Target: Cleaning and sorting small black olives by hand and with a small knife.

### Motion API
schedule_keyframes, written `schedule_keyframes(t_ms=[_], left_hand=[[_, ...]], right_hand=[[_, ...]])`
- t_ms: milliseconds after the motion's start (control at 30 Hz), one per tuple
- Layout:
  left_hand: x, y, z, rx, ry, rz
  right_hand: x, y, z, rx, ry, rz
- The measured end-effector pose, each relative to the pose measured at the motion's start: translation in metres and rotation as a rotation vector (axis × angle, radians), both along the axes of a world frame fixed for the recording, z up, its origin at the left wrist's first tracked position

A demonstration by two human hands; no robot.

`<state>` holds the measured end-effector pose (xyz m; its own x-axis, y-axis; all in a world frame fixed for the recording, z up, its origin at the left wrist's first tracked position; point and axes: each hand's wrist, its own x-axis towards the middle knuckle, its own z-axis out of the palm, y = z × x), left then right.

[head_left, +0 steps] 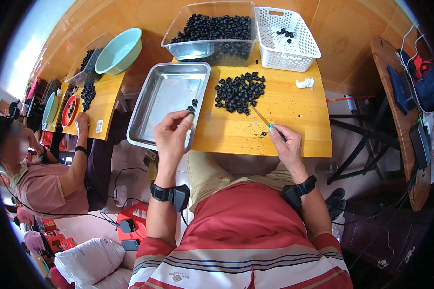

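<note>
Left hand [170, 132] at the metal tray [166, 91] along the worktop's [308, 120] left edge has thumb and forefinger drawn together beside small black pieces [194, 102]; whether it grips one cannot be told. Closed around a slim tool [261, 115], the right hand [287, 142] points its tip at the black pile [240, 93] mid-worktop. A white basket [287, 61] stands at the far right corner.
</note>
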<state>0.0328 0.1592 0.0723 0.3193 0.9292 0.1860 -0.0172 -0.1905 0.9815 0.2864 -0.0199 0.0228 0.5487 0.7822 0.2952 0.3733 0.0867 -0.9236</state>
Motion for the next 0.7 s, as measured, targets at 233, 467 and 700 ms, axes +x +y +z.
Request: schedule_keyframes(t_ms=[233, 467, 700], left_hand=[[0.001, 0.022, 0.005, 0.306, 0.472, 0.152], [0.055, -0.013, -0.004, 0.720, 0.591, -0.017], [0.083, -0.001, -0.030, 0.869, 0.853, -0.110]], right_hand=[[0.000, 0.000, -0.003, -0.006, 0.035, 0.007], [0.001, -0.002, 0.000, -0.029, 0.047, 0.001], [-0.001, -0.003, 0.005, -0.031, 0.026, -0.014]])
